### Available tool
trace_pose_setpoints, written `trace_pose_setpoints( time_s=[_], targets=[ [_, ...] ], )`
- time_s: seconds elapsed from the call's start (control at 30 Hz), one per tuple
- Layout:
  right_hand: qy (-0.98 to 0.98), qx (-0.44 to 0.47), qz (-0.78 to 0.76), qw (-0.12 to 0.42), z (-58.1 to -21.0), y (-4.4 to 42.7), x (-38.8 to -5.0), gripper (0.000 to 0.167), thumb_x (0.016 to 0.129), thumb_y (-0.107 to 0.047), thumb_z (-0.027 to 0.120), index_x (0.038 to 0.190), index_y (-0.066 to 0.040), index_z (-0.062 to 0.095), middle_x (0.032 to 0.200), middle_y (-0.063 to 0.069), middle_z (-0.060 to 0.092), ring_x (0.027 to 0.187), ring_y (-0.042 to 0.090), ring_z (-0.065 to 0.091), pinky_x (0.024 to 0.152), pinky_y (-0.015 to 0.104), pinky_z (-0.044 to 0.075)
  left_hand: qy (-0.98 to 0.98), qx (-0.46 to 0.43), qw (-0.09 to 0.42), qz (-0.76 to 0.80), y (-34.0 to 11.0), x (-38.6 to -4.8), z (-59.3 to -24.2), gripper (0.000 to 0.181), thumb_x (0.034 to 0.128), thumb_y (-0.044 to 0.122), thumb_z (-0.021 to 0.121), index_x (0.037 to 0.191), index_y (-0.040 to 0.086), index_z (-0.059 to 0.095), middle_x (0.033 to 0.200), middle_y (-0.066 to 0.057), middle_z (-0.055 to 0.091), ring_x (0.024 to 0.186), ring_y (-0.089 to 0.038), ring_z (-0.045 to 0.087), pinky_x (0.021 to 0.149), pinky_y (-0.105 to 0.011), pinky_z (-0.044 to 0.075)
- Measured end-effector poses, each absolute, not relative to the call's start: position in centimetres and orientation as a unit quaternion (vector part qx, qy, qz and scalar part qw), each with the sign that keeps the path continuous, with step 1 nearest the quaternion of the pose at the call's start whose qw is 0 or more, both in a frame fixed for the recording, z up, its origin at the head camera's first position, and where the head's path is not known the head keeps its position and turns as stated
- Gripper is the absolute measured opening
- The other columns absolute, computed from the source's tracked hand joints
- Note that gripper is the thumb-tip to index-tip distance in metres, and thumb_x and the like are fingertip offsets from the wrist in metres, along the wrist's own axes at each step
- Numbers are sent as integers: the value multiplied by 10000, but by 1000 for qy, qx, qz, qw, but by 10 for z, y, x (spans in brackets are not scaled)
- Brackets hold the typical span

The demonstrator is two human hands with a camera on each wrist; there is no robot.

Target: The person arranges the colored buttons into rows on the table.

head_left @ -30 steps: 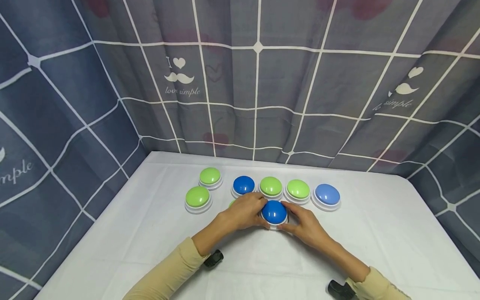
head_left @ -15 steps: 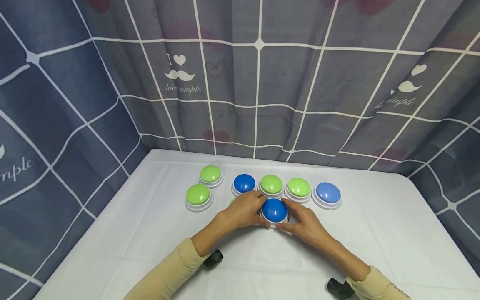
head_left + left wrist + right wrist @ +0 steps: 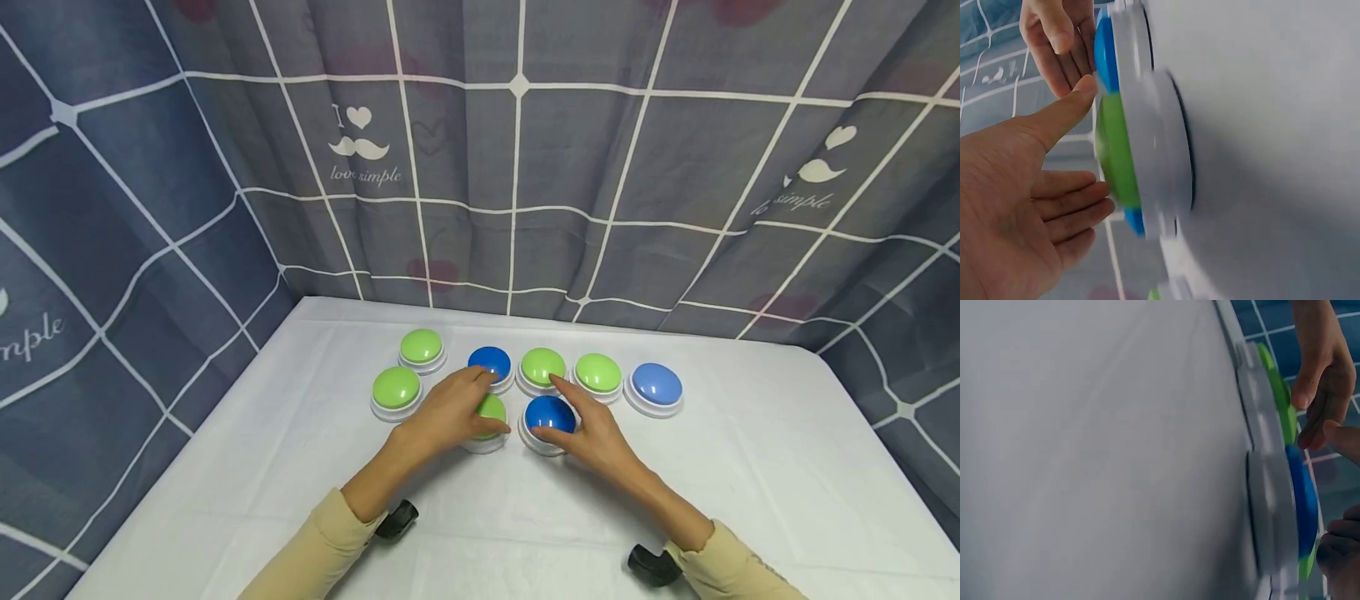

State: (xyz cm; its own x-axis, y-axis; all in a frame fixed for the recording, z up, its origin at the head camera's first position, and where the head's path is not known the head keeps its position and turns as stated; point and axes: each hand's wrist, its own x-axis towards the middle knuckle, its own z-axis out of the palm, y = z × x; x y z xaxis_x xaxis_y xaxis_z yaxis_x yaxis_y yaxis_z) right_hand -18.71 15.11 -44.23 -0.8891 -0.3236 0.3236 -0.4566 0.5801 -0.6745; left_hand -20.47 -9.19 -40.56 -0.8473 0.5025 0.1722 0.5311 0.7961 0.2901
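Blue dome point(image 3: 551, 410) in base point(image 3: 536, 443) under right hand point(image 3: 597, 435)

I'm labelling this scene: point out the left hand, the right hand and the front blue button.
Left hand point(image 3: 446, 410), head view: back of the hand.
Right hand point(image 3: 600, 435), head view: back of the hand.
Front blue button point(image 3: 550, 412), head view: its dome.

Five green buttons point(image 3: 396, 387), three blue buttons point(image 3: 551, 410), one left hand point(image 3: 441, 417), one right hand point(image 3: 602, 437), two sleeves point(image 3: 311, 554), one worktop point(image 3: 217, 475).
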Motion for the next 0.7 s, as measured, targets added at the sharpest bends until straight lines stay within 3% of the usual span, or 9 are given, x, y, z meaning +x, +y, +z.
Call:
trace_pose_setpoints(
  time_s=[0.33, 0.7],
  targets=[
    [-861, 251, 439, 54, -423, 94, -191, 801, 810, -319, 833, 1460, -28, 465, 1452, 166, 495, 1352, 334, 441, 1083, 513, 367, -956, -199, 93, -195, -156, -196, -394, 770, 737, 428, 866, 1295, -24, 588, 1266, -172, 603, 1173, -337, 575, 971, -482, 470],
    [-863, 283, 419, -1, -423, 31, -199, 806, 816, -376, 815, 1458, -35, 468, 1461, 138, 494, 1365, 296, 433, 1097, 457, 367, -965, -120, 95, -216, -220, -181, -397, 776, 750, 372, 868, 1286, -98, 560, 1251, -246, 584, 1164, -430, 552, 962, -562, 446]
  ],
)
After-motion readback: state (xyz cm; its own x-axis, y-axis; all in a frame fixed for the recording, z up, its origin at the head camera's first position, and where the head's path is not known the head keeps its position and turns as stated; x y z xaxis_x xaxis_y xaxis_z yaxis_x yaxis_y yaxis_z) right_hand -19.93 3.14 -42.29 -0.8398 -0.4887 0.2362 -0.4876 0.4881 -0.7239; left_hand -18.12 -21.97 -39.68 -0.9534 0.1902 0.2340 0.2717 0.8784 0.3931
